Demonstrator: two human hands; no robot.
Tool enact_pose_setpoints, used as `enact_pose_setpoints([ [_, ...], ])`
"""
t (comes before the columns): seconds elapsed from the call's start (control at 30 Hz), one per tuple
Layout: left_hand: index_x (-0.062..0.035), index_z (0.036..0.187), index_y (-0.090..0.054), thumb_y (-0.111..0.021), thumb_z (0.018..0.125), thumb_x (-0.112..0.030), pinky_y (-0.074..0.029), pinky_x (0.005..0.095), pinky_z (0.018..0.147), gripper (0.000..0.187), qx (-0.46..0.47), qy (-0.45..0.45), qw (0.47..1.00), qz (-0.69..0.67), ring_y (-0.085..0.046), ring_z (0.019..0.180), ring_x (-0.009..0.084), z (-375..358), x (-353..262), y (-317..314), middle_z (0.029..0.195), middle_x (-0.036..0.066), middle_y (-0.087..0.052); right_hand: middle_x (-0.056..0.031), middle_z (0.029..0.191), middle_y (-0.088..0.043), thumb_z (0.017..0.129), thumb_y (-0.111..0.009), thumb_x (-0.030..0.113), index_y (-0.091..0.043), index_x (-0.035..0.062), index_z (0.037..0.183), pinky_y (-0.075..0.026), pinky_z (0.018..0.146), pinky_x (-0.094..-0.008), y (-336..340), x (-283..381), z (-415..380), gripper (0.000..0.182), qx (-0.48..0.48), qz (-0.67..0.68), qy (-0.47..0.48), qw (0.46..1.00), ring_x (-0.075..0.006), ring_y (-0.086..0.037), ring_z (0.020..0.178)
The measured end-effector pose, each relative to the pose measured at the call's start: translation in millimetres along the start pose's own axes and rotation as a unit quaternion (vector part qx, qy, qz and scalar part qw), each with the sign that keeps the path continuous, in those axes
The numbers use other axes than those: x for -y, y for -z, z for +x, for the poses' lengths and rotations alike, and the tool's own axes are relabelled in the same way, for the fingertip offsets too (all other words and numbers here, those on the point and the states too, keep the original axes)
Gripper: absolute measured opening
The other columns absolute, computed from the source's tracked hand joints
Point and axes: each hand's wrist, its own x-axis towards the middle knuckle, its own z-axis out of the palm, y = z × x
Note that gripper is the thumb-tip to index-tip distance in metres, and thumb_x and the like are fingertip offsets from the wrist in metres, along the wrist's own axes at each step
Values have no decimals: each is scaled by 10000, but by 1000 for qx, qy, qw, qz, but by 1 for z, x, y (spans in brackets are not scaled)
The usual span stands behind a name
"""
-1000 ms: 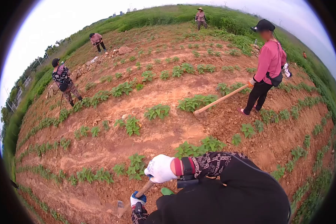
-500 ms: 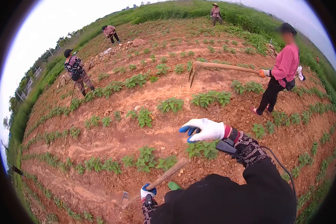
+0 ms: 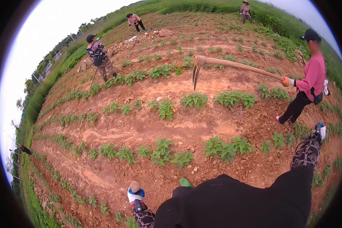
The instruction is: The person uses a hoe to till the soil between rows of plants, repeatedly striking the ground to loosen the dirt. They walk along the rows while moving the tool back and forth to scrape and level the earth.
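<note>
Over leafy rows [image 3: 227, 147], by a co-worker [image 3: 312, 74] at two o'clock, a hoe [image 3: 239, 65] is raised, a pouch [image 3: 318, 98] worn. How the right hand [image 3: 322, 131] at three is held cannot be told — by the left hand [image 3: 134, 195], at seven, a handle [image 3: 134, 186] is clasped.

Outdoors, in soft daylight. Pale sky [image 3: 45, 43] at ten o'clock, more toward two. Underfoot, bare reddish-brown soil [image 3: 140, 131], loose and crumbly toward six. Across it, rows of leafy green plants [image 3: 194, 100], curved in the wide lens. Loose stones [image 3: 129, 43] at eleven, larger boulder [image 3: 166, 32] at twelve. Beyond, dense green growth [image 3: 271, 21] toward one. Small trees [image 3: 31, 86] near ten.
</note>
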Motion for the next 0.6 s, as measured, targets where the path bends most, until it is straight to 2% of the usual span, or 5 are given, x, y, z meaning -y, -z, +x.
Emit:
enact_pose_setpoints([
  [0.03,-169,704,-449,-469,938,-189,-425,238,438,236,3,-60,987,150,-334,409,99,57,-22,57,572,-53,-335,26,678,-461,868,-560,78,-475,157,723,-393,513,-291,47,-3,43,186,248,-150,93,953,-124,-464,576],
  [0.17,-201,645,-453,-442,939,-263,-386,212,366,300,30,-8,996,88,-393,397,65,8,-75,46,521,-68,-393,-98,1037,-638,766,-649,-64,-527,-21,1168,-536,800,-326,-21,54,-69,422,-1,-99,158,982,-215,-620,931],
  [0.3,-191,662,-449,-436,938,-257,-387,219,389,285,-12,-80,956,281,-399,424,74,18,-77,40,540,-61,-398,-155,1126,-612,918,-495,222,-550,32,1073,-524,783,-487,-66,86,-69,251,-28,48,39,998,-340,-612,901],
  [0.5,-174,687,-442,-425,937,-247,-389,231,423,261,-29,-105,907,406,-409,466,88,16,-74,23,569,-50,-404,-14,747,-466,962,-428,239,-485,104,875,-431,637,-307,-123,112,-111,171,153,121,37,980,-192,-465,656],
  [0.6,-166,699,-439,-420,936,-242,-390,236,440,250,-30,-105,890,444,-414,487,94,16,-70,15,584,-45,-407,-75,851,-643,914,-508,280,-592,54,1043,-513,611,-330,-151,122,-122,273,102,-160,17,982,-188,-629,729],
])
